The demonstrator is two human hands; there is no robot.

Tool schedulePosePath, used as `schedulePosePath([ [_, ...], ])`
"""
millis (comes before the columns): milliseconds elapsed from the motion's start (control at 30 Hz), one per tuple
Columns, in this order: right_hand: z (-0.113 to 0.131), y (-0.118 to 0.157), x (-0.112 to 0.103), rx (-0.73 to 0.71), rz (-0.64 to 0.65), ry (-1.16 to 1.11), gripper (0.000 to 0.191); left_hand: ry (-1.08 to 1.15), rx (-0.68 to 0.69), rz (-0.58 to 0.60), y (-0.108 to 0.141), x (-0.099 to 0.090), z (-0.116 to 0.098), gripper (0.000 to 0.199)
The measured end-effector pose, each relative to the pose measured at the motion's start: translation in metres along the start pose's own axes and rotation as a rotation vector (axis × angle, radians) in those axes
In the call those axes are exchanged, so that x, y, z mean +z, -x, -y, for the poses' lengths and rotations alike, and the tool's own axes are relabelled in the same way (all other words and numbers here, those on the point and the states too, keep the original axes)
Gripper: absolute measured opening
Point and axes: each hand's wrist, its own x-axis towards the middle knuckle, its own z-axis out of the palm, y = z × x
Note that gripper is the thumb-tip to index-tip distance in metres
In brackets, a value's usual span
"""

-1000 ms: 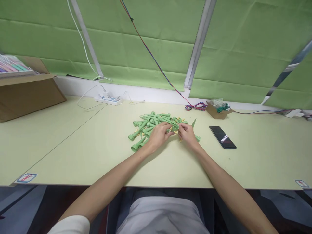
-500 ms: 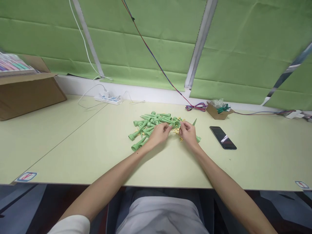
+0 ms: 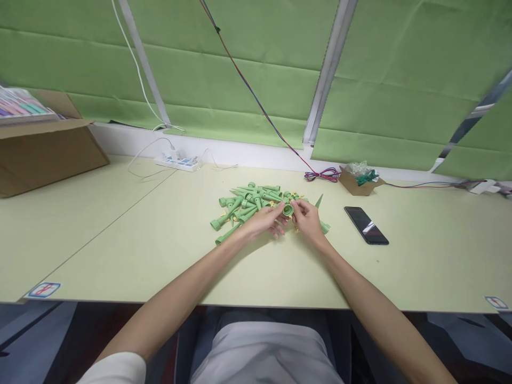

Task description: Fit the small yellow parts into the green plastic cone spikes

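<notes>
Green blinds (image 3: pixel 240 85) hang across the whole back, behind the pale table (image 3: pixel 120 245) where I'm working. At its far left stands a big cardboard box (image 3: pixel 48 160), with pastel-coloured items showing at the top. In front of me, mostly to the left of my fingers, lies a loose heap of green plastic spikes (image 3: pixel 237 208), pointing every which way.

My left hand (image 3: pixel 267 220) is partly closed, thumb and forefinger on the left side of a round green piece, the other fingers loosely spread below. My right hand (image 3: pixel 307 217) is pinched nearly closed at that piece's right edge; I cannot tell whether something smaller sits between the fingertips.

Towards the back left is a white power strip (image 3: pixel 178 163). A black phone (image 3: pixel 366 225) lies well to the right of my right hand, with a small open carton (image 3: pixel 354 186) behind it. The round green piece (image 3: pixel 288 210) is raised between my hands, hollow end facing me. Tiny yellow bits (image 3: pixel 296 230) lie around the heap, some just beside my right hand.
</notes>
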Motion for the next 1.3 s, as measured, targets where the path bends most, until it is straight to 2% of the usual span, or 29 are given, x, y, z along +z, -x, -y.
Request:
schedulePosePath([
  [233, -0.002, 0.0, -0.001, 0.009, -0.001, 0.012, 0.051, -0.005, 0.024, 0.014, 0.0, -0.002, 0.0, 0.049],
  [467, -0.003, 0.0, -0.002, 0.031, 0.013, 0.008, 0.051, -0.167, 0.163, 0.039, -0.003, -0.005, 0.005, 0.052],
  [667, -0.005, -0.001, -0.003, 0.028, 0.016, 0.025, 0.051, -0.448, 0.281, -0.084, 0.004, -0.001, 0.003, 0.038],
  [900, -0.008, -0.002, -0.002, 0.03, 0.003, 0.04, 0.052, -0.802, 0.512, -0.222, 0.0, -0.002, 0.011, 0.018],
  [1133, -0.013, -0.003, -0.001, 0.05, 0.008, 0.007, 0.055, -0.913, 0.624, -0.257, -0.002, -0.006, 0.015, 0.014],
  [1300, -0.014, -0.003, -0.002, 0.061, 0.012, 0.021, 0.057, -0.93, 0.643, -0.264, -0.004, -0.009, 0.018, 0.024],
])
